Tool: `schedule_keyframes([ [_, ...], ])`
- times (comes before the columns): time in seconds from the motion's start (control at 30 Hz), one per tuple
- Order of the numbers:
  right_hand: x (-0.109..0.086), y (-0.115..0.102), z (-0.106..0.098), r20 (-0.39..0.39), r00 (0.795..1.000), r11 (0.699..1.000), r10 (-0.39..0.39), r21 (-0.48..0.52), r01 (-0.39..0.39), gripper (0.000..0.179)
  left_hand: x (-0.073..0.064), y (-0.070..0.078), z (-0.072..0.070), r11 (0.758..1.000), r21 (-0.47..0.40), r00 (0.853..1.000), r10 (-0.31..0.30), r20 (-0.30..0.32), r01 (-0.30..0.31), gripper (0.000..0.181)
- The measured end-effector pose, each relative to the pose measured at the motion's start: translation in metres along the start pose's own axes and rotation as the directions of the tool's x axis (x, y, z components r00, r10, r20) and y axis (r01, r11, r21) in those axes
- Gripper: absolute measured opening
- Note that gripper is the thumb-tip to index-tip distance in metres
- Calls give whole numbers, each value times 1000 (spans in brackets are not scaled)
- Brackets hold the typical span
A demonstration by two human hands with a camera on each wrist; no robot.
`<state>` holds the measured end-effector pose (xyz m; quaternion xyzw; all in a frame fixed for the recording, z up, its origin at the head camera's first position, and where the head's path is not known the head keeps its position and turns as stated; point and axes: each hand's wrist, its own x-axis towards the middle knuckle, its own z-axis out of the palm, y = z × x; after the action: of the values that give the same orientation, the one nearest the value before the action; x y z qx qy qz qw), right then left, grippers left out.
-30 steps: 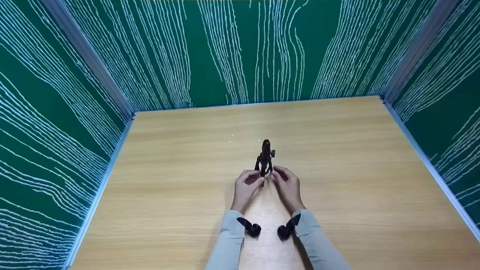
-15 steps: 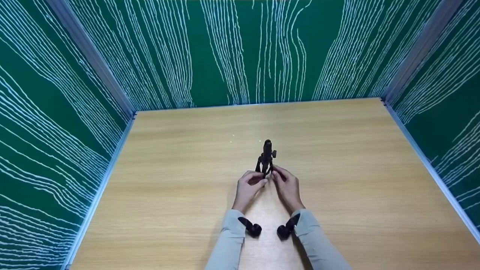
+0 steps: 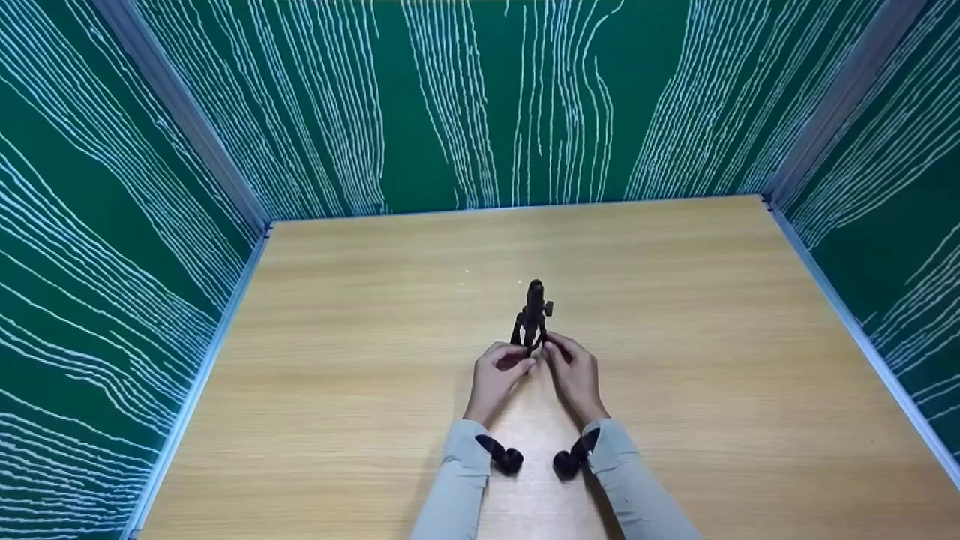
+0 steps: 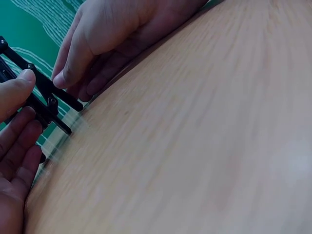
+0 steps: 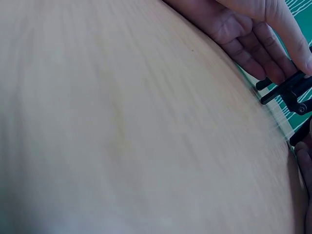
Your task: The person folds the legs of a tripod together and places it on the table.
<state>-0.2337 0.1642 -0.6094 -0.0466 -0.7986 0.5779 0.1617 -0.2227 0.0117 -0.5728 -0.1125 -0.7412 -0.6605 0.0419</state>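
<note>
A small black tripod (image 3: pixel 534 298) stands with its legs down near the middle of the table, a knob on its right side. My left hand (image 3: pixel 495 381) pinches the near leg between thumb and fingers. In the left wrist view, its thumb (image 4: pixel 18 90) lies on the leg with the other fingers below. My right hand (image 3: pixel 577 375) pinches the right leg low down, its fingertips close over the table in the left wrist view. Part of the tripod (image 5: pixel 287 92) shows in the right wrist view, with my left hand (image 5: pixel 253 41) above it and my right hand (image 5: pixel 303 163) cut off at the edge.
The wooden table (image 3: pixel 337 337) has green walls (image 3: pixel 510 105) with white wavy lines at its back and both sides. A few tiny pale specks (image 3: pixel 465 277) lie beyond the tripod. Black wrist devices (image 3: pixel 506 459) stick inward from both sleeves.
My left thumb has shifted slightly right across the near leg, and that leg's lower end no longer shows below it. The right hand has barely moved. The tripod stays in place.
</note>
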Motion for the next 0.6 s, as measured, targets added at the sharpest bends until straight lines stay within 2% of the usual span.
schedule_keyframes([
  [0.23, -1, -1, -1, -1, 1000, 1000, -1, -12, 1, 24, 0, 2, 0, 1000, -1, 1000, -13, -1, 13, 22],
  [0.43, -1, 0, 0, -12, 1000, 1000, 22, -1, -22, 23, 0, 1, 1, 1000, 19, 999, 1, -36, -1, 20],
  [0.6, -2, 0, 0, -16, 1000, 1000, 18, 19, -18, 21, 0, 0, -1, 999, -44, 1000, -9, -24, 8, 20],
])
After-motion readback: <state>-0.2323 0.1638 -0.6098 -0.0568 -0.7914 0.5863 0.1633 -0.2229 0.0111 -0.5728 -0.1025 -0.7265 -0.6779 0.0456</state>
